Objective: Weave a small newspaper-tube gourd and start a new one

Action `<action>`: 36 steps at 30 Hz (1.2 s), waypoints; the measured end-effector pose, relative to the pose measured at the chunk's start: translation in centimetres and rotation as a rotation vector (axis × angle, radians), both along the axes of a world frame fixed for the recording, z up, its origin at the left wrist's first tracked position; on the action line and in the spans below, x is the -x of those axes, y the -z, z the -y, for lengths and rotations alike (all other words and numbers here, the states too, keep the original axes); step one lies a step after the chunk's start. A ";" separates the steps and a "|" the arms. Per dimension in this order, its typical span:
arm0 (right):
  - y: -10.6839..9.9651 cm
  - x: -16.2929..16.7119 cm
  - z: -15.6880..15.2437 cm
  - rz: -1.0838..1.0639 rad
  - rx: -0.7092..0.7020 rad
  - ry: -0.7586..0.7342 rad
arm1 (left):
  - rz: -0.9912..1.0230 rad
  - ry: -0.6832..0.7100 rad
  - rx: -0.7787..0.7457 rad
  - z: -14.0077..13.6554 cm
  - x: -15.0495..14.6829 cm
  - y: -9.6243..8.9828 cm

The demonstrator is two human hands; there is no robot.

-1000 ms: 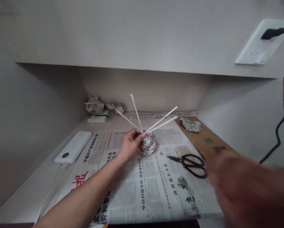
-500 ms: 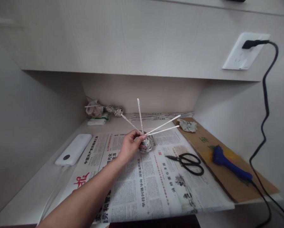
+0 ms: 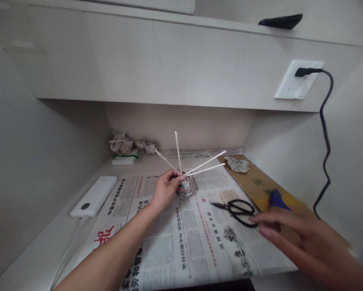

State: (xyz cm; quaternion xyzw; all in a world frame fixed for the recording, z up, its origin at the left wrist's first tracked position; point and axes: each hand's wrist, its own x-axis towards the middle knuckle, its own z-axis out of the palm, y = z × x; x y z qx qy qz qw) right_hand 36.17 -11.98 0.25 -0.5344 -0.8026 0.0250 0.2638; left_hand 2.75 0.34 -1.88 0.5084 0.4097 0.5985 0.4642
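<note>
My left hand (image 3: 166, 186) pinches a small round piece woven from rolled newspaper (image 3: 185, 189), resting on or just above the newspaper sheet (image 3: 166, 242). Several thin paper sticks (image 3: 178, 151) fan up and outward from its top. On the right, my right hand (image 3: 299, 238) is smeared by motion, its fingers stretched out and thumb apart, holding nothing I can see. Its fingertips reach the handle loops of the black scissors (image 3: 234, 209); whether they touch I cannot tell. Behind that hand, a blue-handled tool (image 3: 277, 199), partly hidden, lies on the cardboard (image 3: 254, 178).
A white power bank (image 3: 94, 196) with a cable lies left. At the back are a woven paper piece (image 3: 147, 146), a bundle of paper sticks (image 3: 199, 154) and a packet (image 3: 125, 157). Crumpled paper (image 3: 237, 164) sits on the cardboard. A black cord (image 3: 325, 141) hangs from the wall socket (image 3: 299, 79).
My right hand has come in from the right, up to the scissors, covering part of the blue tool. My left hand keeps its hold on the woven piece. The view has tilted up slightly.
</note>
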 end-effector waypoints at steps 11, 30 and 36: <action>3.4 -10.2 -3.6 0.301 -0.002 0.431 | -0.085 0.023 0.019 -0.4 0.4 0.3; 2.2 -0.5 -5.4 0.269 0.000 0.072 | -0.122 0.056 0.058 -0.3 0.8 -0.1; 2.9 1.9 -6.4 0.307 0.207 0.054 | -0.126 0.058 0.072 -0.5 0.9 -0.2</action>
